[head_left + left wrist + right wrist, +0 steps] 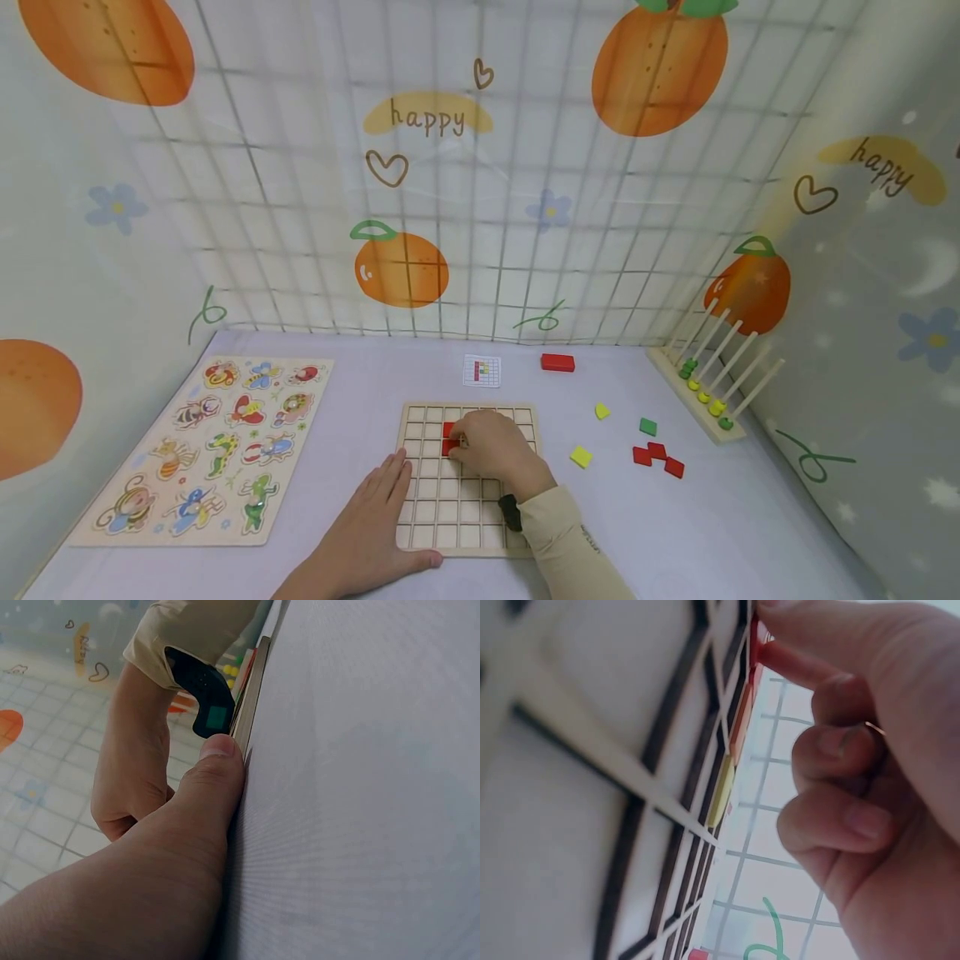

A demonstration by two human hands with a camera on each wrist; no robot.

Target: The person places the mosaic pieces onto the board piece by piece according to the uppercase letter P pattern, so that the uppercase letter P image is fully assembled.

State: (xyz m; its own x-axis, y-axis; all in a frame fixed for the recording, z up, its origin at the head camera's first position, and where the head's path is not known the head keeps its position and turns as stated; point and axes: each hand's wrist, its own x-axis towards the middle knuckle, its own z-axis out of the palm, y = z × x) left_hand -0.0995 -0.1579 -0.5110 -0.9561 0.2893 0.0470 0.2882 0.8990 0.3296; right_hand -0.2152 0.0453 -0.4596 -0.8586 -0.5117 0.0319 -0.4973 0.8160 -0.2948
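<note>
A wooden grid board [467, 552] lies flat on the white-covered table, with red square tiles [448, 447] in its upper cells. My right hand [495, 446] reaches over the board from the right. Its thumb and index finger pinch a red tile [757, 645] at the grid, while the other fingers curl into the palm. Beyond that, the right wrist view shows an orange-red tile [741, 724] and a yellow tile [721, 792] in cells. Spread along the board's left edge, my left hand [371, 521] has straight fingers, its thumb at the near edge.
Right of the board lie loose red tiles [642, 456], a green tile [648, 427], a yellow square [581, 457] and a yellow rounded piece [602, 411]. Behind are a pattern card [482, 372] and red block [557, 362]. A peg stand [731, 435] and insect puzzle [217, 450] flank everything.
</note>
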